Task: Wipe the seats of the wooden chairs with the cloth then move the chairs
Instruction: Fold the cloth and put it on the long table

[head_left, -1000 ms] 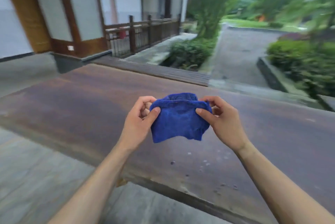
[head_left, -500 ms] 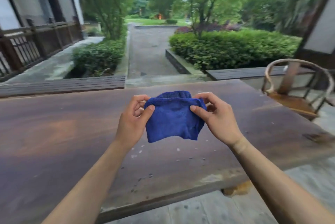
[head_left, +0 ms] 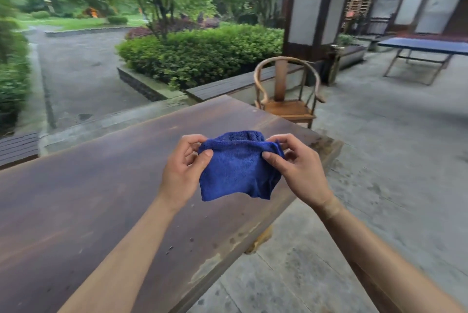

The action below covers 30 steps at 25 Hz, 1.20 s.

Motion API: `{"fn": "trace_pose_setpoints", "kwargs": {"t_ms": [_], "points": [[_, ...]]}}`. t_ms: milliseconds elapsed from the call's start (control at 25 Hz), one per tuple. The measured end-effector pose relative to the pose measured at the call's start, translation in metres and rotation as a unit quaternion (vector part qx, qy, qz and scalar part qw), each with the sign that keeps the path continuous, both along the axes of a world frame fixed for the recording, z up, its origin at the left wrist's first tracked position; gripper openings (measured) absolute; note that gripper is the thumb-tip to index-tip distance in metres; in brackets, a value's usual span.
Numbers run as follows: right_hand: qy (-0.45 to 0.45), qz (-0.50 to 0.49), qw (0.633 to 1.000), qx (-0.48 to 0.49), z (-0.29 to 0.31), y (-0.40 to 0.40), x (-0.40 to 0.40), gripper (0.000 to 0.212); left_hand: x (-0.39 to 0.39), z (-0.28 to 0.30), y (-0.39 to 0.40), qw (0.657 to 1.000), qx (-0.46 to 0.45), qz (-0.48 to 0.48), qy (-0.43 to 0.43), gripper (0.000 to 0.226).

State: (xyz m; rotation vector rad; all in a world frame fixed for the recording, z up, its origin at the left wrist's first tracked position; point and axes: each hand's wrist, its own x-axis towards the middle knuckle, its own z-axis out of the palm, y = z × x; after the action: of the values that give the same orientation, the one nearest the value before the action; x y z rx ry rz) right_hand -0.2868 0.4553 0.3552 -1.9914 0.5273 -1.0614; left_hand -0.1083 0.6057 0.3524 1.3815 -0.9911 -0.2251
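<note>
A folded blue cloth [head_left: 238,170] hangs in the air above the long dark wooden table [head_left: 101,186]. My left hand [head_left: 183,168] pinches its upper left corner and my right hand [head_left: 297,168] pinches its upper right corner, thumbs on the near side. A wooden chair [head_left: 287,92] with a curved round back stands beyond the table's far right end, its light brown seat facing me and partly hidden by the table's corner.
Grey stone paving spreads to the right of the table. A blue ping-pong table [head_left: 425,46] stands far right. A pillar [head_left: 311,8], a low wooden bench [head_left: 228,85] and green hedges [head_left: 202,54] lie behind the chair.
My view has swung to the right: the railing and building on the left are gone, and the chair and ping-pong table have come into sight. Both hands keep holding the cloth the same way.
</note>
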Motion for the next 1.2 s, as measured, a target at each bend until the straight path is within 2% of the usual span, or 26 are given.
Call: {"fn": "trace_pose_setpoints", "kwargs": {"t_ms": [200,360,640,760,880,1080,1200], "points": [[-0.005,-0.087,0.996,0.009,-0.007,-0.068,-0.013,0.020,0.013,-0.010,-0.103,0.995,-0.013,-0.098,0.005,0.016],[0.002,-0.142,0.990,-0.001,-0.004,-0.115,0.007,0.030,0.044,-0.014,-0.175,0.988,-0.017,-0.151,0.003,0.016],[0.005,-0.232,0.973,0.009,0.001,-0.190,0.029,0.029,0.081,-0.006,-0.291,0.970,-0.026,-0.242,-0.015,0.027],[0.012,-0.263,0.965,0.005,-0.002,-0.225,0.024,0.029,0.079,-0.012,-0.342,0.962,-0.027,-0.271,-0.007,0.032],[0.008,-0.284,0.959,0.008,-0.006,-0.268,0.014,0.030,0.070,-0.020,-0.395,0.958,-0.022,-0.287,-0.003,0.026],[0.003,-0.290,0.957,0.008,-0.013,-0.355,-0.017,0.026,0.039,-0.024,-0.487,0.955,-0.026,-0.296,0.006,0.019],[0.004,-0.284,0.959,0.003,-0.003,-0.420,-0.045,0.026,0.010,-0.015,-0.546,0.956,-0.028,-0.291,0.004,0.023]]}}
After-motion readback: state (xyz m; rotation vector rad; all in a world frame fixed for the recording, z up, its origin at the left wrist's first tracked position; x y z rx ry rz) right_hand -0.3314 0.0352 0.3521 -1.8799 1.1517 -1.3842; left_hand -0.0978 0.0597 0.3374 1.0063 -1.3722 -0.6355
